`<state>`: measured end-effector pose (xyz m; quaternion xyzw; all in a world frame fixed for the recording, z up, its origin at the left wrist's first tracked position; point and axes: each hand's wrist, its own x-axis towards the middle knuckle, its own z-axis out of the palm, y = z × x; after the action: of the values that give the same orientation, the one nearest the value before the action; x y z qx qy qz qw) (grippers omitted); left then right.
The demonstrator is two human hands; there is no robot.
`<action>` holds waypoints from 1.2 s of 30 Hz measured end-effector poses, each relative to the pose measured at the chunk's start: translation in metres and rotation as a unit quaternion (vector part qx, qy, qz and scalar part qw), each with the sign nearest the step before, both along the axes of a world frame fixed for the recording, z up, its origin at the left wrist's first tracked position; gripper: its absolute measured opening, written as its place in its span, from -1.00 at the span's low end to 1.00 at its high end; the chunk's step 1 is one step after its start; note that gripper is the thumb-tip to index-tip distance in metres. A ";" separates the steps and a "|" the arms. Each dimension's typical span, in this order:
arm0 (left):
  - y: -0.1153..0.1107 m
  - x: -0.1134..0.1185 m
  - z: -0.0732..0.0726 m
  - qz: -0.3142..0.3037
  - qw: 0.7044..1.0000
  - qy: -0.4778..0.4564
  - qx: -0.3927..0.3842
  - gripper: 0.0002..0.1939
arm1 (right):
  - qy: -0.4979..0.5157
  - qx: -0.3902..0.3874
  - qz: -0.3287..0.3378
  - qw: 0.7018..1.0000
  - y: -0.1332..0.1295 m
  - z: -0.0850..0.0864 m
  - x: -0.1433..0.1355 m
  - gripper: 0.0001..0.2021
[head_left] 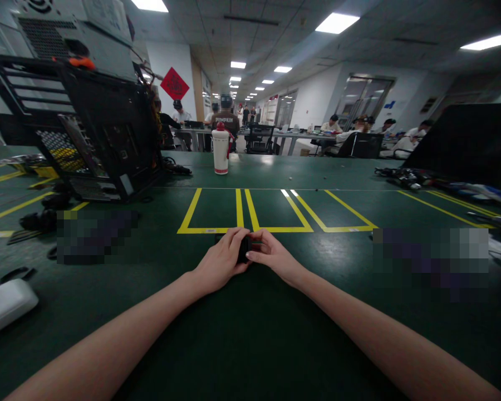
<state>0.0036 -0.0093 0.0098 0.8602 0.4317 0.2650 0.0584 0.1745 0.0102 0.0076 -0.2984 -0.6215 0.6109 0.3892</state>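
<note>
Facing lit office across green tabletop with yellow tape | PC case toward far left corner, bottle near far edge | gripping object mid-tabletop between left hand and right hand, nearly closed | small, black, mostly covered

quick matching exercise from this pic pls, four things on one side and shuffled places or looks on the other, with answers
Things
1. tumbler
2. small black object
3. tape outlines
4. computer case

Places and looks
A. held by the left hand and the right hand
B. at the left, with a metal box on top
C. upright, with a red lid
D. yellow, flat on the green tabletop

Pairs: 1-C, 2-A, 3-D, 4-B
</note>
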 end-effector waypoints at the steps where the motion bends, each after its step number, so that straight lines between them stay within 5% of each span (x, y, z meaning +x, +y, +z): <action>1: 0.000 0.000 0.000 0.001 1.000 0.002 0.001 -0.38 | 0.008 0.005 0.004 1.000 -0.001 0.000 0.000 -0.68; 10: 0.000 0.000 0.001 0.003 1.000 0.004 -0.001 -0.38 | -0.025 0.021 -0.049 0.998 -0.002 0.000 -0.002 -0.74; 17: 0.001 0.000 -0.002 0.007 1.000 0.012 0.005 -0.36 | -0.008 0.006 -0.001 1.000 -0.001 0.001 0.000 -0.70; 24: 0.001 0.001 -0.003 -0.001 1.000 0.006 0.010 -0.37 | -0.011 0.034 -0.027 0.999 -0.003 0.000 0.000 -0.79; 36: 0.004 0.002 -0.005 0.001 1.000 0.012 0.024 -0.39 | -0.029 0.024 -0.037 0.999 0.001 -0.004 0.001 -0.66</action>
<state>0.0060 -0.0052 0.0050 0.8642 0.4266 0.2648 0.0324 0.1752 0.0110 0.0038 -0.3298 -0.6356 0.5717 0.4005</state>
